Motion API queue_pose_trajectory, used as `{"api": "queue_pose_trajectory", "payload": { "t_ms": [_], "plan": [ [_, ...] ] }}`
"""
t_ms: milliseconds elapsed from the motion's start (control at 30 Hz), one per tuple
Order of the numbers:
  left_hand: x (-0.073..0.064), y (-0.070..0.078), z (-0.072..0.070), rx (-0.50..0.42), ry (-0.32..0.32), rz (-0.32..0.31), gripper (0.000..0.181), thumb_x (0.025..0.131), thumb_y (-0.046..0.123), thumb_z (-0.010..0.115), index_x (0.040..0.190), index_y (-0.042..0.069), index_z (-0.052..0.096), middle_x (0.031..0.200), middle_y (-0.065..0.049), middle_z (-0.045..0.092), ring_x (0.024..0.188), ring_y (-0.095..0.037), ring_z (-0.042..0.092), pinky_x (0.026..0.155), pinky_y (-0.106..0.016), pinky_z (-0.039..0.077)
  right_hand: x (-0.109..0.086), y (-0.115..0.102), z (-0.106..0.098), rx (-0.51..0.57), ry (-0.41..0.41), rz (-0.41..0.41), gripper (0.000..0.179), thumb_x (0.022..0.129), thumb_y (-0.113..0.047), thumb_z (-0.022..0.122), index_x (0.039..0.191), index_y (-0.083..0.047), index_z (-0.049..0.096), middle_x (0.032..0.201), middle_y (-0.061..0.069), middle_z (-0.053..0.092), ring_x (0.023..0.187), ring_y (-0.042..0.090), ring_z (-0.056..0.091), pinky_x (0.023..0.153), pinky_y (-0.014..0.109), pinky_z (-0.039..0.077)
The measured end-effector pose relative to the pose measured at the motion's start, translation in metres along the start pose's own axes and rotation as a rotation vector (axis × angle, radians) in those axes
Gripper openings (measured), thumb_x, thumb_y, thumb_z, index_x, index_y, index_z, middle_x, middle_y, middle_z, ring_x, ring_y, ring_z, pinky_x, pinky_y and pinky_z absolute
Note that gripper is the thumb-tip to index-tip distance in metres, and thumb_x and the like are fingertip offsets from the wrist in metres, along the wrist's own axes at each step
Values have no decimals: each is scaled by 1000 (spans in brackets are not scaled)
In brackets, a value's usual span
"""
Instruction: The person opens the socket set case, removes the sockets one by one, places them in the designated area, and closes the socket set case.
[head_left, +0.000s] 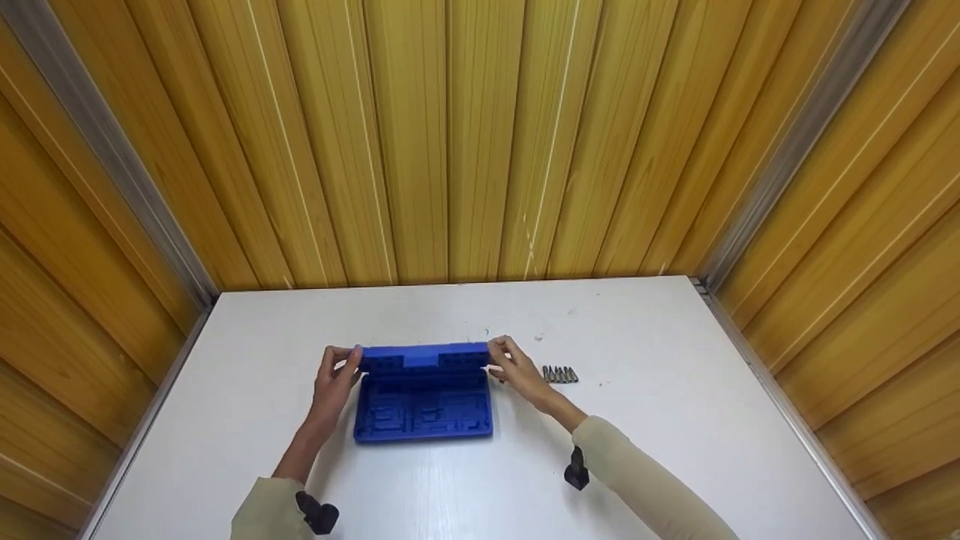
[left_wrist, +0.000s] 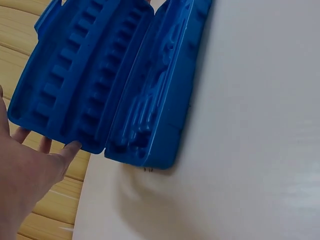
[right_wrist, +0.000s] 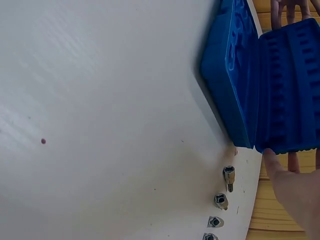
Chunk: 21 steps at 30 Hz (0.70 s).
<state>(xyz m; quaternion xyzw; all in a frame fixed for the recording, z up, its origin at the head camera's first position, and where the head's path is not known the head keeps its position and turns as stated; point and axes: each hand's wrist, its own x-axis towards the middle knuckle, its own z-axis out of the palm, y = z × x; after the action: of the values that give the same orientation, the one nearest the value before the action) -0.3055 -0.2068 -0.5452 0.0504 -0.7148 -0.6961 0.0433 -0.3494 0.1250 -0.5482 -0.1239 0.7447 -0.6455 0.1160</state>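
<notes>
A blue plastic tool case (head_left: pixel 424 405) lies on the white table with its lid (head_left: pixel 421 355) raised at the far side. Moulded slots show in the base, and rows of notches line the lid (left_wrist: pixel 75 65). My left hand (head_left: pixel 335 379) grips the lid's left end, its thumb on the inner face and fingers behind. At the opposite end my right hand (head_left: pixel 519 371) pinches the lid in the same way; in the right wrist view its thumb (right_wrist: pixel 272 162) presses the lid's corner. Close to the right hand stands a row of metal socket bits (head_left: pixel 560 374).
Several socket bits (right_wrist: pixel 220 201) are spaced out beside the case's right end. The white table (head_left: pixel 645 337) reaches back to a yellow wood-patterned wall (head_left: pixel 480 150), with similar panels on both sides. Small specks dot the tabletop.
</notes>
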Motion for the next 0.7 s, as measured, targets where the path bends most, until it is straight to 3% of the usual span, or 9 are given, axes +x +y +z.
{"api": "queue_pose_trajectory", "payload": {
  "t_ms": [133, 233, 400, 567, 700],
  "plan": [
    [-6, -4, -12, 86, -53, -4, 35, 102, 28, 64, 122, 3, 51, 137, -12, 53, 136, -26, 53, 117, -41, 42, -4, 2, 1, -116, -13, -45, 32, 107, -31, 52, 125, -5, 54, 132, 15, 56, 131, 35, 59, 109, 48, 52],
    [-13, -10, -23, 145, -150, 16, 36, 99, 24, 68, 125, 3, 55, 142, -15, 53, 142, -28, 46, 119, -45, 39, -10, 7, -2, -214, -67, -94, 37, 103, -30, 61, 129, -4, 57, 133, 16, 56, 133, 35, 57, 110, 44, 50],
    [-23, -23, -36, 284, -305, 77, 48, 92, 20, 77, 135, 6, 61, 158, -16, 39, 152, -39, 30, 124, -60, 29, -20, 20, -9, -329, -200, -141, 58, 93, -34, 75, 141, -6, 57, 142, 18, 47, 136, 41, 49, 115, 51, 46],
    [-24, -35, -34, 538, -336, 189, 71, 78, 24, 89, 140, 5, 60, 164, -23, 30, 153, -53, 19, 121, -72, 23, -23, 30, -12, -593, -235, -221, 75, 82, -49, 84, 143, -15, 57, 145, 12, 46, 131, 35, 50, 107, 54, 49],
    [-18, -37, -27, 609, -326, 217, 77, 77, 23, 90, 143, 3, 58, 163, -25, 34, 153, -55, 19, 121, -72, 22, -19, 31, -16, -677, -207, -254, 78, 80, -47, 86, 144, -13, 57, 144, 13, 49, 130, 31, 52, 108, 55, 48]
  ]
}}
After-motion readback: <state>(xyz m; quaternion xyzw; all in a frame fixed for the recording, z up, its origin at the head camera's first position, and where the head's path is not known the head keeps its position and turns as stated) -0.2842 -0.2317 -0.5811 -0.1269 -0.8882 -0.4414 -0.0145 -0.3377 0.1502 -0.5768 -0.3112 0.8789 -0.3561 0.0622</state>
